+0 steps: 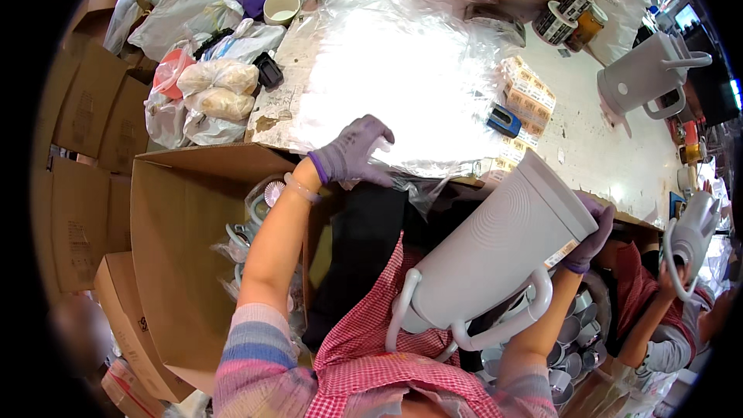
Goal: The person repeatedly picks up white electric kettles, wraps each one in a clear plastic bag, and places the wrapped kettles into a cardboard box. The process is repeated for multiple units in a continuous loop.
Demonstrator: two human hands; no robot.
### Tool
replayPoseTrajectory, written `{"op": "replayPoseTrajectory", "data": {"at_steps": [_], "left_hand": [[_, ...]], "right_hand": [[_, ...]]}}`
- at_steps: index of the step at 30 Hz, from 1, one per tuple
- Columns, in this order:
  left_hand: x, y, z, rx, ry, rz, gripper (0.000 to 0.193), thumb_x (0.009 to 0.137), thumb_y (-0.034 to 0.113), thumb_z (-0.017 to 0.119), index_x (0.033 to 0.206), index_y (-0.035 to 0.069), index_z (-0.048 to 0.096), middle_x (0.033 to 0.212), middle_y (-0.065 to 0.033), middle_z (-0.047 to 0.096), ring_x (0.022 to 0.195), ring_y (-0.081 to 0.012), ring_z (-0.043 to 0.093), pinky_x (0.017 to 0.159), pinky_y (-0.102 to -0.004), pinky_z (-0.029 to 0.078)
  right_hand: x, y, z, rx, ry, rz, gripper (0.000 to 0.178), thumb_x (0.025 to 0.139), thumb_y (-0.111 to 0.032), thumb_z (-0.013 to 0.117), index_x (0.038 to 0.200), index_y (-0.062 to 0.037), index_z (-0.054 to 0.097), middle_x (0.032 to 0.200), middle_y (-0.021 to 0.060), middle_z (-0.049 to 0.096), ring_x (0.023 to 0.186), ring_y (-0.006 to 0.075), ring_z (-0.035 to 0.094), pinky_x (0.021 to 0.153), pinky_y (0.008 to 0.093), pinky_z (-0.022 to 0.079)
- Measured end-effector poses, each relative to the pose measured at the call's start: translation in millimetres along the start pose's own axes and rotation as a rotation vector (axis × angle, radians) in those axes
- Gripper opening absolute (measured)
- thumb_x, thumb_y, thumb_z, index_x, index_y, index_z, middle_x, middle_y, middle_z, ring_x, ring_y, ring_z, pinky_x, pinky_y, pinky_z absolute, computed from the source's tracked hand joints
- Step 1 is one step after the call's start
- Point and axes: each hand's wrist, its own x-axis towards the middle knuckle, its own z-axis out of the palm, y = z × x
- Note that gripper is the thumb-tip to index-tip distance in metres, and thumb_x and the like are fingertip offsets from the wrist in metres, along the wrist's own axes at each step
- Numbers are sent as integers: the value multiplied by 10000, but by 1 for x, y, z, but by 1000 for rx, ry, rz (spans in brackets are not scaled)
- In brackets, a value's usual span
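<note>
My right hand [594,236], in a purple-grey glove, grips a large grey handled tumbler [495,240] at its base end. The tumbler lies tilted across my front, base up to the right, handles [507,317] down toward my apron. A small label [561,253] sits near its base. Part of the right hand is hidden behind the tumbler. My left hand [356,151], gloved likewise, is open with fingers spread at the near edge of a stack of clear plastic bags [402,77]. Glare washes out the middle of the stack.
Sticker sheets [530,101] and a blue-black tool [504,120] lie right of the bags. Another grey tumbler [642,77] stands farther right. An open carton [178,263] is at my left. Grey cups [576,333] fill a container at my right. A co-worker holds a grey tumbler [696,236].
</note>
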Motion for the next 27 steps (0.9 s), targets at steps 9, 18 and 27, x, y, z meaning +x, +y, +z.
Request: {"op": "replayPoseTrajectory", "data": {"at_steps": [9,18,27], "left_hand": [[-11,-13,6,-748,267,-679,383,977,352,620,1023,-28,648,985,-31,624,984,-110,546,896,-278,468],[-21,-17,-28,121,-214,-20,456,891,271,703,1274,64,569,1151,-118,621,1098,-267,572,965,-356,464],[-43,18,-17,633,58,310,202,757,237,736,941,172,682,1089,-35,659,991,-240,619,862,-406,486]], "right_hand": [[-1,-28,57,-241,-91,-142,541,1047,-326,386,774,49,664,804,130,713,741,190,653,765,318,502],[3,-53,173,-275,-345,30,322,982,-176,545,839,49,725,762,66,715,703,102,617,693,256,493],[0,-43,135,-355,-210,118,376,1009,-239,547,869,59,727,773,60,702,745,101,600,731,257,479]]}}
